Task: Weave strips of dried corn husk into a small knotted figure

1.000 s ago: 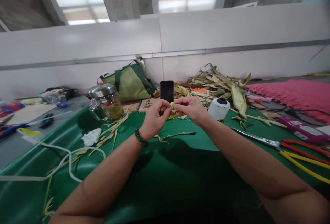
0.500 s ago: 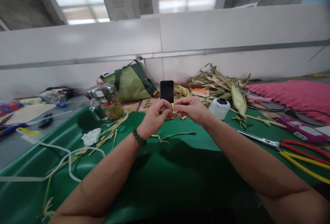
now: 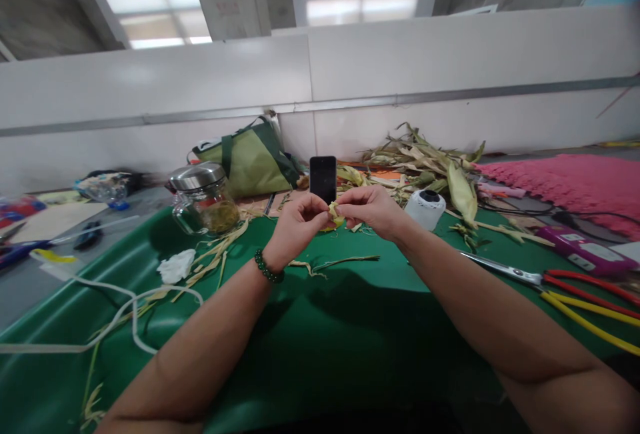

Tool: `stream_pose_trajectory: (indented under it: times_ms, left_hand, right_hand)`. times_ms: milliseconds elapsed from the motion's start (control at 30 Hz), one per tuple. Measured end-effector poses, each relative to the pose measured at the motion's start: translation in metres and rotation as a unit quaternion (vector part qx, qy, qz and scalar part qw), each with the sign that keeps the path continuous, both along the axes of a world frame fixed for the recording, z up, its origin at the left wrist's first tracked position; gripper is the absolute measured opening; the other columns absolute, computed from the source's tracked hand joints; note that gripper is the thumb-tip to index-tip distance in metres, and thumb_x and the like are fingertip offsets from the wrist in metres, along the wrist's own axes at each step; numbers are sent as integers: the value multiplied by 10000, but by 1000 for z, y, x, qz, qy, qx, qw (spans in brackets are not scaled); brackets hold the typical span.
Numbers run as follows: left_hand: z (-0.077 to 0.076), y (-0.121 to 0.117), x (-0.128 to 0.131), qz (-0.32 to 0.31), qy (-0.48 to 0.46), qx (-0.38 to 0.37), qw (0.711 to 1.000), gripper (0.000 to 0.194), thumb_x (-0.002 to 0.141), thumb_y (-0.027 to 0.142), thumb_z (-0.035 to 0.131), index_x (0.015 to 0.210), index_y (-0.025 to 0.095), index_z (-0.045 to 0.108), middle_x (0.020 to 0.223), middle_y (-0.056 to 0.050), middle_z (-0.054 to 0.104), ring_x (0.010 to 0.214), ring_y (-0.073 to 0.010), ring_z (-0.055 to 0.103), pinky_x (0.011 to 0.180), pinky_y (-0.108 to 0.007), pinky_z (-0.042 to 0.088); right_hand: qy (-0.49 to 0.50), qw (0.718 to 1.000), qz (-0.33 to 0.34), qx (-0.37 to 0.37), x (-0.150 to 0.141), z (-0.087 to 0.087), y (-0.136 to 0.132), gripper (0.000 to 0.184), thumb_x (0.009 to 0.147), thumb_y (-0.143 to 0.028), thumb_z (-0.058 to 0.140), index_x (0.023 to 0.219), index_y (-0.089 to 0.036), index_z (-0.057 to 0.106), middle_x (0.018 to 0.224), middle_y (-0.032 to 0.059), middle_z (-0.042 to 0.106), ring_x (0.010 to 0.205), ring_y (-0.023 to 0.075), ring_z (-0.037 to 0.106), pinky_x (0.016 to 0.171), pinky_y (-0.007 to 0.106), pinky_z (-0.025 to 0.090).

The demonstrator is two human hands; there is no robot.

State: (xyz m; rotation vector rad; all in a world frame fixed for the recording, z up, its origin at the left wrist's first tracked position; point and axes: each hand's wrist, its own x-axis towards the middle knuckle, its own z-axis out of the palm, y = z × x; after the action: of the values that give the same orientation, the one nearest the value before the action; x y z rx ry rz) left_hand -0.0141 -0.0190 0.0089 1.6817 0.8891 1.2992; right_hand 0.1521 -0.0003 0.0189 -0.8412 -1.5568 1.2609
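Above the green mat [image 3: 360,347], my left hand [image 3: 300,224] and my right hand [image 3: 373,211] meet fingertip to fingertip. Both pinch a small pale-yellow piece [image 3: 333,210] that looks like corn husk; the fingers cover much of it. A yellow patch shows just beneath the fingertips, too small to name. Right behind the hands a black phone [image 3: 323,177] stands upright. A thin dry husk strand [image 3: 345,261] lies on the mat below them. To the right of my right hand stands a spool of white thread [image 3: 425,210].
A pile of corn husks [image 3: 445,164] lies at the back right. Red-and-yellow-handled scissors [image 3: 530,276] rest beside my right forearm. A lidded glass jug [image 3: 205,201], a green bag [image 3: 257,161], crumpled white tissue [image 3: 176,266] and a looping white strap [image 3: 135,297] are on the left.
The small piece has turned between my fingertips, and more yellow shows beneath them. My left fingers have shifted slightly. The things on the table have stayed put.
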Motion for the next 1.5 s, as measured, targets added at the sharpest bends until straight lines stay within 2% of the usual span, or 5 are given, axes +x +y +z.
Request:
stream_pose_trajectory:
  times_ms: [333, 633, 833, 1200, 1500]
  left_hand:
    - [4, -3, -2, -82, -65, -187, 977, 286, 664, 268, 732, 866, 174, 554, 741, -6, 682, 676, -148, 687, 624, -245, 527]
    - [4, -1, -4, -78, -46, -180, 979, 295, 605, 203, 780, 824, 140, 593, 725, -11, 688, 697, -143, 688, 663, -247, 527]
    - [2, 0, -4, -100, -55, -182, 977, 318, 626, 329, 794, 781, 142, 589, 711, -22, 695, 685, -153, 692, 685, -279, 540]
    - [-4, 3, -3, -76, -44, -158, 984, 367, 558, 352, 830, 673, 150, 547, 599, 31, 646, 595, -134, 671, 643, -273, 551]
    - [5, -1, -2, -88, -97, -204, 970, 248, 676, 264, 752, 842, 133, 622, 722, -53, 724, 710, -162, 708, 681, -255, 547]
  right_hand:
    - [-15, 1000, 14, 13, 1, -3, 2, 227, 574, -289, 749, 686, -135, 626, 552, -26, 616, 434, 51, 523, 443, 180, 438]
    - [-26, 999, 21, 19, 3, -2, 2, 243, 560, -304, 762, 666, -139, 619, 509, -39, 582, 436, 59, 519, 449, 192, 446]
    - [-37, 999, 24, 23, 3, -1, 2, 219, 557, -283, 770, 643, -143, 625, 506, -36, 590, 425, 59, 515, 432, 189, 432]
    - [-47, 999, 15, 19, 0, 1, -3, 245, 587, -341, 762, 665, -125, 677, 532, -14, 621, 419, 58, 529, 431, 184, 429]
    - [-29, 999, -2, 25, 5, 3, -2, 208, 581, -299, 752, 677, -140, 659, 519, -32, 597, 437, 60, 528, 441, 187, 442]
